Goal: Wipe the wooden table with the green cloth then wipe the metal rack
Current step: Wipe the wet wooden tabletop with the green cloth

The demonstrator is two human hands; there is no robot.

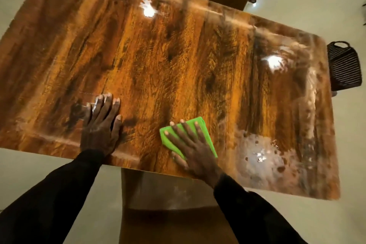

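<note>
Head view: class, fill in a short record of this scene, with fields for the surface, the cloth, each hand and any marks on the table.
surface: wooden table, glossy, with two bright light reflections
cloth: green cloth, folded, lying flat close to the table's near edge
right hand: right hand pressed flat on the cloth, fingers straight and spread
left hand: left hand flat on bare wood, left of the cloth and apart from it
marks: whitish smeared patch at the near right corner
beside table: dark slatted object past the right end
</note>
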